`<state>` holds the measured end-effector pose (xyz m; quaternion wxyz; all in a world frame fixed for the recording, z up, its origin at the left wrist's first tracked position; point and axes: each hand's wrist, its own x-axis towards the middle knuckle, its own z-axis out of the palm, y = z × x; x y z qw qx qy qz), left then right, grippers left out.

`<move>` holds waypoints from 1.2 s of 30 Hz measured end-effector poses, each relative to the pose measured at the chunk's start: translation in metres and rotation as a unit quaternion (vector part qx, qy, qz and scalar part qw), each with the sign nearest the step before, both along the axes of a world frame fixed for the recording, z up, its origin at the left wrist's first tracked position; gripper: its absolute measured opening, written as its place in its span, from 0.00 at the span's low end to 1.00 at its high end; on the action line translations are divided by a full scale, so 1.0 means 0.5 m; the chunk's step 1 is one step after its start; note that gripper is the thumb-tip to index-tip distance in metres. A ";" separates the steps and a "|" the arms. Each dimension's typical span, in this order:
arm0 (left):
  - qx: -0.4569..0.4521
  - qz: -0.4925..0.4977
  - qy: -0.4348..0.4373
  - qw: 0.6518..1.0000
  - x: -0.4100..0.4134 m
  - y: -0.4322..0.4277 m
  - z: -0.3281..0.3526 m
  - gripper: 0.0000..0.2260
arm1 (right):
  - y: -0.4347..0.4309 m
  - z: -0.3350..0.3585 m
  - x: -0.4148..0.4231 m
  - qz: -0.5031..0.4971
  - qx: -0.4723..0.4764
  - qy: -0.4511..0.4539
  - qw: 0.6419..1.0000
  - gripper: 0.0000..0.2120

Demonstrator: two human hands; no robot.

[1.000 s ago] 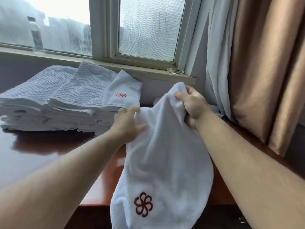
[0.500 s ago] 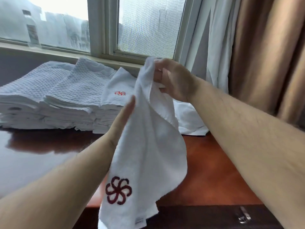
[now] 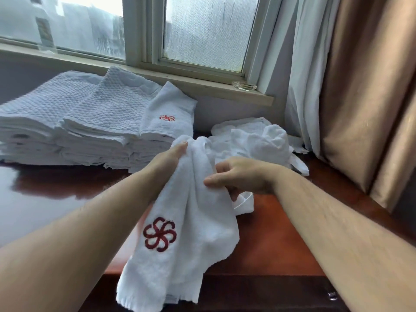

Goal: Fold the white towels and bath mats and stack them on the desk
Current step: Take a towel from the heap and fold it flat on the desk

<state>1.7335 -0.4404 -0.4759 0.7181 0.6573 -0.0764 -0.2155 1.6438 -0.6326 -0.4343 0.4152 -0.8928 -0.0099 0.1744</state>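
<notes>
Towel [image 3: 191, 221] unfolded, clutched in left hand [image 3: 171, 158], pinched by right hand [image 3: 240, 176]; folded stack [image 3: 90, 122] beyond-left of grip, crumpled pile [image 3: 254, 140] beyond-right undone.

Both bare forearms reach forward from the lower corners and meet near the middle. The left hand [image 3: 167, 159] sits slightly higher, thumb pointing up, gripping the top of a towel [image 3: 191, 233]. The right hand [image 3: 243, 176], just beside it, has curled fingers and pinches the same cloth under its thumb.
</notes>
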 end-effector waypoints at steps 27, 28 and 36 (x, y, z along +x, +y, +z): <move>-0.055 0.011 0.030 0.998 -0.015 0.167 -0.054 0.15 | 0.121 -0.131 0.077 0.098 -0.285 -0.121 0.946 0.21; -0.073 0.023 0.035 0.996 -0.012 0.162 -0.049 0.16 | 0.125 -0.135 0.080 0.093 -0.266 -0.111 0.953 0.14; 0.157 -0.151 -0.197 0.956 0.048 0.266 0.013 0.18 | 0.159 -0.124 0.064 0.000 0.047 -0.090 0.995 0.21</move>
